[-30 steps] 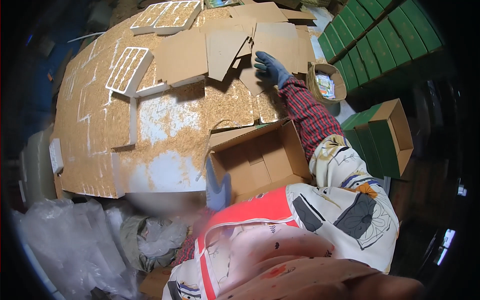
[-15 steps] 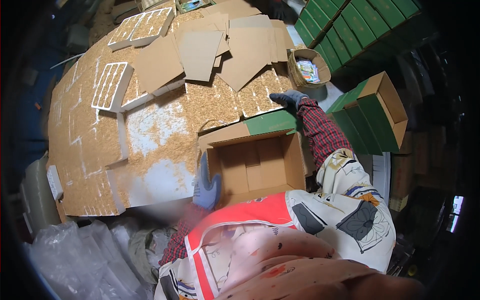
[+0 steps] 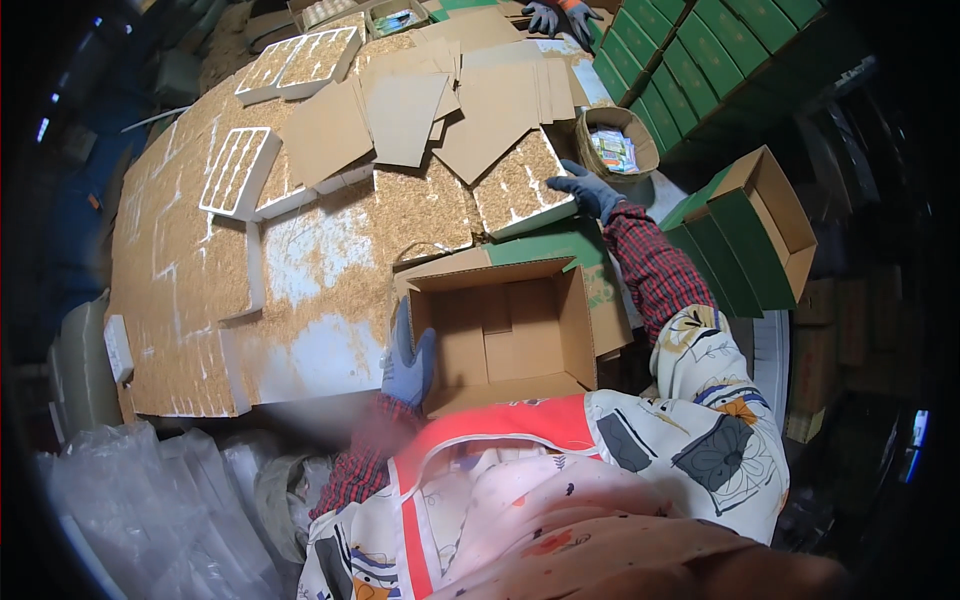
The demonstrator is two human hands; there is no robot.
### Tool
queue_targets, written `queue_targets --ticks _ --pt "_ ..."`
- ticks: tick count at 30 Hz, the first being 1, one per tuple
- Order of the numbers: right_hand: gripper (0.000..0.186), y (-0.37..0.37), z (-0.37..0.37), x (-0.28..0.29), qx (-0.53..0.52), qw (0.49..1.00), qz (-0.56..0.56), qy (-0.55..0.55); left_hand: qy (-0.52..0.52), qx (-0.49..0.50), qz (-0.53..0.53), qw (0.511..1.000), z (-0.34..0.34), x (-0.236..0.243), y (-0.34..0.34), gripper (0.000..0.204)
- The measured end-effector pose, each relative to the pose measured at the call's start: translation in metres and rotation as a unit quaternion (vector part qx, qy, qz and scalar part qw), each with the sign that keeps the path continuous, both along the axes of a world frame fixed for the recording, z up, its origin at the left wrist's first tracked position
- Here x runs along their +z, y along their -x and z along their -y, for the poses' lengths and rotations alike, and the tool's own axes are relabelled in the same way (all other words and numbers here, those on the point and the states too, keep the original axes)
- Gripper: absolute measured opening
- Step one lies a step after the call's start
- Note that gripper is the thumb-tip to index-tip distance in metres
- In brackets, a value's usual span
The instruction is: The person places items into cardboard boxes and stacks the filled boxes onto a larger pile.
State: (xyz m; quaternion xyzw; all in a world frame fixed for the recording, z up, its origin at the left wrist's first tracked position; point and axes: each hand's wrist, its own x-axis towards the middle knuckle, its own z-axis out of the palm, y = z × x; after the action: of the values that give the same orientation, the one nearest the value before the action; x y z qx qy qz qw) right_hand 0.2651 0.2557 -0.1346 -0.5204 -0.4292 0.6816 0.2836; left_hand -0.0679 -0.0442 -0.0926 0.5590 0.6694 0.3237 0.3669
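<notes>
An open cardboard box (image 3: 500, 375) with a green outer flap stands tilted toward me at the table's near edge, and its inside shows nothing in it. My left hand (image 3: 408, 362), in a grey-blue glove, holds the box's left wall, thumb apart from the straight fingers. Beyond the box lies a white foam tray (image 3: 525, 190) packed with brown shavings. My right hand (image 3: 592, 192), also gloved, grips this tray's right end, its fingertips on the top edge. The tray's white near side shows above the green flap.
Cardboard sheets (image 3: 405, 115) lie over other trays. A round basket (image 3: 617, 140) of colourful packets stands beyond my right hand. Green boxes (image 3: 690, 60) are stacked far right; open green cartons (image 3: 745, 235) stand nearer. Another person's gloved hands (image 3: 560, 20) are at the far edge. Plastic bags (image 3: 150, 510) lie lower left.
My right hand has closed on the tray's end, and more of the tray's near side shows. The other person's hands have come into view. The whole view has shifted slightly.
</notes>
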Motion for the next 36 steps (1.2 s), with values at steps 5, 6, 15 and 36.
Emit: queue_targets --ticks 5,6,15,36 --pt "0.047 -0.044 0.007 0.088 -0.055 0.976 -0.073 0.2 -0.055 0.034 0.101 0.993 0.001 -0.043 -0.001 0.048" --pt "0.047 -0.057 0.012 0.104 -0.053 0.977 -0.061 0.195 -0.003 0.02 0.1 0.995 -0.003 -0.014 -0.002 0.052" --pt "0.061 -0.1 0.063 0.219 0.165 0.984 -0.035 0.061 0.051 0.041 0.216 0.974 -0.034 -0.005 -0.014 0.067" --pt "0.032 0.06 0.148 0.071 0.478 0.32 0.631 -0.521 -0.007 0.029 0.15 0.988 -0.068 0.02 -0.024 0.06"
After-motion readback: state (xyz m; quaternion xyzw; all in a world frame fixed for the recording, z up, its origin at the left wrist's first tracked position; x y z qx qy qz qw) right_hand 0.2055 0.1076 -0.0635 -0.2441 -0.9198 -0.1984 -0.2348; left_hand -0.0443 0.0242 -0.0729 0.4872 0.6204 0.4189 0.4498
